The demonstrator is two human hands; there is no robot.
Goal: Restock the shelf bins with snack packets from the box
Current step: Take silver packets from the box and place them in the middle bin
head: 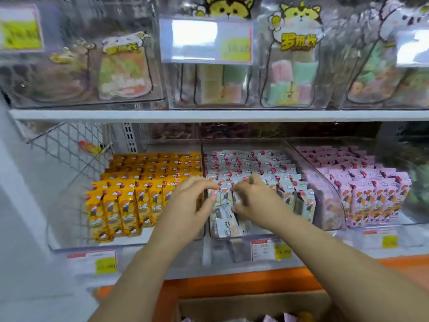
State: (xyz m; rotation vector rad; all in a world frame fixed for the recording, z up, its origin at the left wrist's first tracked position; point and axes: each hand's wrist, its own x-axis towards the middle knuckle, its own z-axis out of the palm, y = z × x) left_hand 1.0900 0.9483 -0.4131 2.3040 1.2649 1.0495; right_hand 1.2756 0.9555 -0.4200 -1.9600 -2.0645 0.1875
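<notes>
1. Seemingly caught mid-restock; pinched white packets [223, 219] narrowly with left hand [192, 198] and right hand [253, 199], centre frame, inside middle bin [325, 196];
2. Likely needed next: letting go, reaching for box [255, 304], bottom edge.

white store shelving, pretty standard. a white shelf board [209, 115] runs straight across, and below it at the back left there's a wire mesh panel [69, 145] and a slotted metal upright [130, 138]. pale side wall [18, 217] far left, bright orange ledge [232, 284] along the bottom. light's flat and even.
</notes>
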